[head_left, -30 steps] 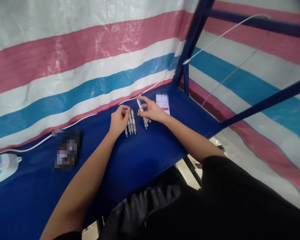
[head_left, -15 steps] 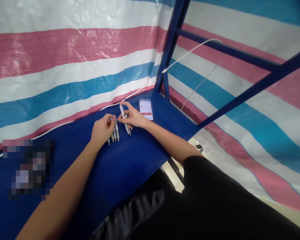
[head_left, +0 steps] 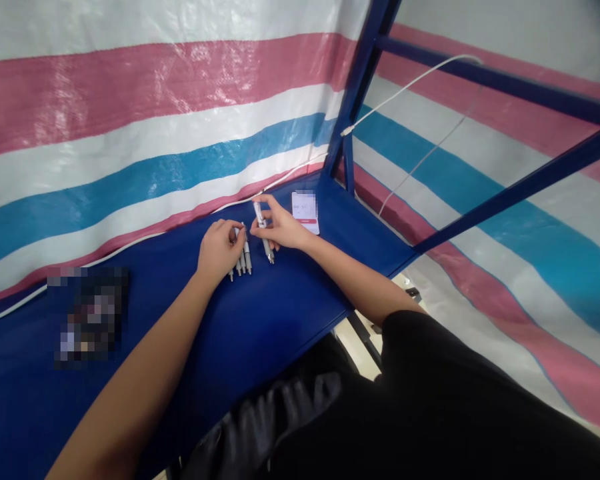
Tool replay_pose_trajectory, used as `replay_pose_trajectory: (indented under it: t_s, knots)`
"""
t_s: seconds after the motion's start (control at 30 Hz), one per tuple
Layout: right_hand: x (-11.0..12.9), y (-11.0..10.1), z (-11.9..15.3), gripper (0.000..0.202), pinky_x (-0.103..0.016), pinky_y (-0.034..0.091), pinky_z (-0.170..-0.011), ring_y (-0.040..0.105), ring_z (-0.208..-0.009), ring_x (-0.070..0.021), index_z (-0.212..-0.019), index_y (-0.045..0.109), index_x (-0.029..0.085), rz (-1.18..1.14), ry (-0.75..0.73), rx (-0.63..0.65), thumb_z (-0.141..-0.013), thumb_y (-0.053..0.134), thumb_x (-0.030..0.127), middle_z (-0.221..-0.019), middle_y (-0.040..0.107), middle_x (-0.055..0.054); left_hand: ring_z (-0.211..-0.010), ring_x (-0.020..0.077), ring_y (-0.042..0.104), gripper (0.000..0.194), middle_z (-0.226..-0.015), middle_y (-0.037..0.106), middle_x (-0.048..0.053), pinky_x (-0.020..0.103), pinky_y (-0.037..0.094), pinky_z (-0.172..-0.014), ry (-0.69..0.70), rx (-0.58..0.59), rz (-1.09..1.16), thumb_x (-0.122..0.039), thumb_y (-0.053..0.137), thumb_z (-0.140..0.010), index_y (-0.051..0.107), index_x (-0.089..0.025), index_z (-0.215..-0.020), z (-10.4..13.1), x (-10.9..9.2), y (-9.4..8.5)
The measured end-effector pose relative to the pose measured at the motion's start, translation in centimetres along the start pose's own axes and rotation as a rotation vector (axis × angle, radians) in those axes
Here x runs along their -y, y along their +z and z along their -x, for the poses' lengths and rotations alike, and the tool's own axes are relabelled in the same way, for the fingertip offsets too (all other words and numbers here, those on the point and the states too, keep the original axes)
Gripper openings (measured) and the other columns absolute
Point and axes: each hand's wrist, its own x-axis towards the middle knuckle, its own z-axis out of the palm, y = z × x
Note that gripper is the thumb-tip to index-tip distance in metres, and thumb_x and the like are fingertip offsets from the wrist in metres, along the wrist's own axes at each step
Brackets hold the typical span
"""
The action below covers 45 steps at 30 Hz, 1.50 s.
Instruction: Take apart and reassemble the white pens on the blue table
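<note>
My left hand (head_left: 219, 250) is curled over several white-and-grey pens (head_left: 247, 261) lying side by side on the blue table (head_left: 275, 307). Thumb and forefinger pinch at the upper end of this row, and the palm hides part of it. Just to the right, my right hand (head_left: 284, 227) is closed around more click pens (head_left: 267, 247) of the same look. These stand tilted, pointed ends towards me, bunched so that I cannot tell how many there are.
Behind my right hand lies a phone (head_left: 305, 212) with a lit screen. A dark, blurred-out object (head_left: 97, 313) sits at the left. A white cable (head_left: 300, 168) follows the back edge, by the striped sheet (head_left: 205, 160). Blue frame bars (head_left: 347, 100) rise at the right.
The view has shifted, so everything appears farther right. The pens in my right hand have drawn closer together. My left hand stays at the row of pens.
</note>
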Motion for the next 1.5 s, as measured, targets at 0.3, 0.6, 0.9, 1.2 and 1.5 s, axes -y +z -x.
replay_pose_trajectory:
  t_s: [0.3, 0.6, 0.9, 1.2, 1.5]
  knots:
    - [-0.8, 0.2, -0.1, 0.070, -0.021, 0.053, -0.041, 0.062, -0.049, -0.0079, -0.144, 0.034, 0.028, -0.070, 0.010, 0.033, -0.098, 0.086, 0.028, -0.098, 0.066, 0.007, -0.109, 0.0322, 0.065, 0.011, -0.106, 0.068, 0.011, 0.049, 0.055, -0.104, -0.001, 0.037, -0.085, -0.025, 0.065, -0.105, 0.074, -0.022, -0.110, 0.4, -0.1, 0.3]
    - [-1.3, 0.0, -0.3, 0.071, -0.022, 0.052, -0.041, 0.060, -0.048, -0.0077, -0.146, 0.035, 0.030, -0.050, -0.010, 0.003, -0.097, 0.086, 0.031, -0.102, 0.068, 0.005, -0.111, 0.0322, 0.064, 0.010, -0.109, 0.066, 0.010, 0.049, 0.055, -0.106, -0.029, 0.093, -0.095, -0.028, 0.069, -0.106, 0.075, -0.023, -0.113, 0.3, 0.0, 0.3]
    - [-1.0, 0.0, -0.3, 0.073, -0.023, 0.051, -0.041, 0.061, -0.050, -0.0095, -0.151, 0.037, 0.029, -0.013, -0.002, -0.070, -0.097, 0.086, 0.034, -0.099, 0.068, 0.005, -0.109, 0.0315, 0.068, 0.012, -0.107, 0.072, 0.008, 0.046, 0.053, -0.101, -0.121, 0.154, -0.167, -0.027, 0.075, -0.103, 0.072, -0.024, -0.114, 0.3, -1.3, -0.3]
    - [-0.7, -0.1, -0.3, 0.069, -0.024, 0.048, -0.039, 0.059, -0.050, -0.0103, -0.145, 0.041, 0.029, 0.001, 0.050, -0.091, -0.095, 0.088, 0.036, -0.093, 0.066, 0.005, -0.109, 0.0350, 0.071, 0.015, -0.108, 0.078, 0.011, 0.049, 0.052, -0.097, -0.175, 0.152, -0.240, -0.029, 0.076, -0.099, 0.066, -0.024, -0.110, -0.2, -1.6, 0.3]
    - [-0.6, -0.2, -0.4, 0.077, -0.026, 0.050, -0.041, 0.058, -0.052, -0.0122, -0.149, 0.039, 0.029, -0.013, 0.064, -0.150, -0.093, 0.091, 0.038, -0.088, 0.065, 0.006, -0.115, 0.0389, 0.071, 0.028, -0.116, 0.079, 0.015, 0.051, 0.053, -0.098, -0.201, 0.197, -0.242, -0.038, 0.080, -0.100, 0.063, -0.024, -0.117, -0.6, -1.8, 0.3]
